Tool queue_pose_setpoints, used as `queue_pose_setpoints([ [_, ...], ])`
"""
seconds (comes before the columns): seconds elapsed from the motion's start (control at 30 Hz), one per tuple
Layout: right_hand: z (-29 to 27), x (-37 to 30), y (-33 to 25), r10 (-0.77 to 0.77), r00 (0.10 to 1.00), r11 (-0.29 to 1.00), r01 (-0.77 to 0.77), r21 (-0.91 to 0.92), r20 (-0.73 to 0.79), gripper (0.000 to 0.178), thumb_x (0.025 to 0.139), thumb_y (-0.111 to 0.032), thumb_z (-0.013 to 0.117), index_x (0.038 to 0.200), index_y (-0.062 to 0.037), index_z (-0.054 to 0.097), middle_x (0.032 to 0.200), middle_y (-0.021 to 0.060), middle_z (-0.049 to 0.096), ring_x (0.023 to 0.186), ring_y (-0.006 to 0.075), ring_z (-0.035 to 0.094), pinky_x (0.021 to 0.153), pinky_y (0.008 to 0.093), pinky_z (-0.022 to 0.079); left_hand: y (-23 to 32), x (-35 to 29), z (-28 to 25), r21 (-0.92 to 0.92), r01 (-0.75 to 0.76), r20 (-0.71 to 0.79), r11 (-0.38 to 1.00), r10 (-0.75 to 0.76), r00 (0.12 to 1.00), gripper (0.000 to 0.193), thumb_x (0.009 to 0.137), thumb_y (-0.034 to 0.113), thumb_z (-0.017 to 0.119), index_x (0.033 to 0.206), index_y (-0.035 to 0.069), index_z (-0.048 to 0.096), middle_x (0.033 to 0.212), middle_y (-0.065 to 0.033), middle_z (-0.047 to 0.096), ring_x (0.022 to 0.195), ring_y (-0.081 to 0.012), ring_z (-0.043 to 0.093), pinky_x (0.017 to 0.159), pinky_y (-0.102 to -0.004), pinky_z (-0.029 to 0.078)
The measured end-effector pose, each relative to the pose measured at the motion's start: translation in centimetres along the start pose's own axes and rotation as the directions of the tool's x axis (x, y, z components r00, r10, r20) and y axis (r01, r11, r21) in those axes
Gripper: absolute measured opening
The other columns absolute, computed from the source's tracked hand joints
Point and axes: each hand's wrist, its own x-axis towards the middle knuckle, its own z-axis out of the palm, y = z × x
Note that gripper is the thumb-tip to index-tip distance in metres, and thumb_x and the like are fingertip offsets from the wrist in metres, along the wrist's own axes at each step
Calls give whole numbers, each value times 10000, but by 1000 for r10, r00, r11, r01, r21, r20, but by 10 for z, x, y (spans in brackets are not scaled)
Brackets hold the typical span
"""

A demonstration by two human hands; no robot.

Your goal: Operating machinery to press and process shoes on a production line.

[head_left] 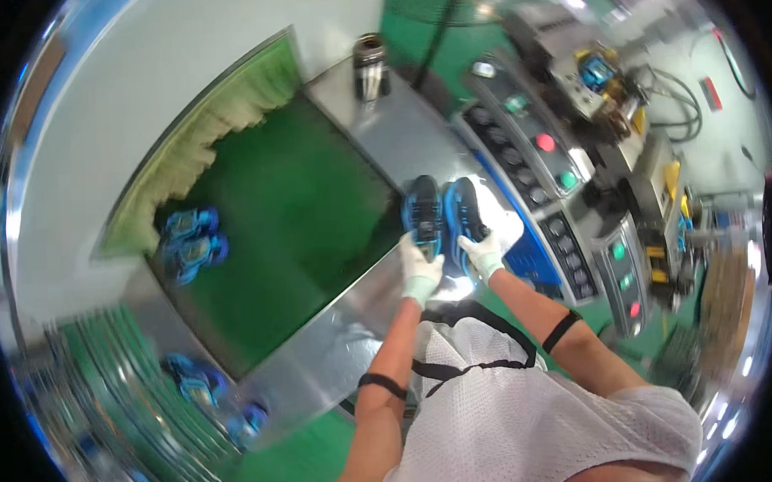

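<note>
Two black shoes with blue edges lie side by side over the metal table in front of me, toes pointing away. My white-gloved left hand (421, 269) is closed on the heel end of the left shoe (423, 207). The heel end of the right shoe (464, 203) is in my right hand (484, 253), also gloved in white, with the thumb along its inner side. Whether the soles touch the metal surface (391, 139) cannot be made out.
Left of the shoes, a green conveyor belt (292, 227) runs under a fringed curtain (212, 136), carrying another blue pair (190, 243). A metal flask (369, 67) stands at the far edge. Control panels (531, 142) with coloured buttons are on the right. More shoes (194, 379) sit near a roller rack (128, 394).
</note>
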Motion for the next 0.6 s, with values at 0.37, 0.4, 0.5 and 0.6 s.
queue_pose_setpoints([
  [0.37, -240, -161, -37, 479, 873, 538, -372, 757, 89, 224, 877, -286, 779, 967, -99, 696, 709, -25, 617, 561, 81, 532, 503, 269, 413, 133, -57, 45, -54, -297, 733, 953, 240, 637, 836, 809, 146, 831, 1477, -62, 373, 1392, -225, 507, 1291, -359, 491, 1145, -424, 350],
  [0.4, -246, -179, -27, 511, 858, 470, -332, 818, 56, 229, 880, -284, 777, 982, -95, 695, 710, -23, 619, 554, 80, 528, 498, 267, 411, 140, -60, 54, 26, -332, 803, 943, 178, 568, 830, 815, 157, 829, 1475, -62, 375, 1391, -230, 512, 1288, -366, 494, 1142, -435, 353],
  [0.5, -298, -259, 8, 643, 746, 356, -90, 930, -173, 340, 864, -262, 796, 1120, -62, 694, 869, -7, 686, 738, 74, 608, 651, 262, 505, 181, -127, 102, 233, -545, 947, 806, -60, 316, 796, 827, 141, 821, 1471, -52, 394, 1394, -222, 521, 1275, -340, 509, 1123, -435, 375],
  [0.6, -315, -347, 62, 758, 487, 406, 167, 898, -434, 399, 851, -224, 810, 1182, -41, 678, 1002, 18, 692, 839, 97, 618, 752, 278, 523, 174, -199, 158, -81, -316, 996, 945, 66, -58, 624, 818, 71, 818, 1353, -18, 509, 1213, -108, 594, 1077, -215, 571, 994, -373, 470],
])
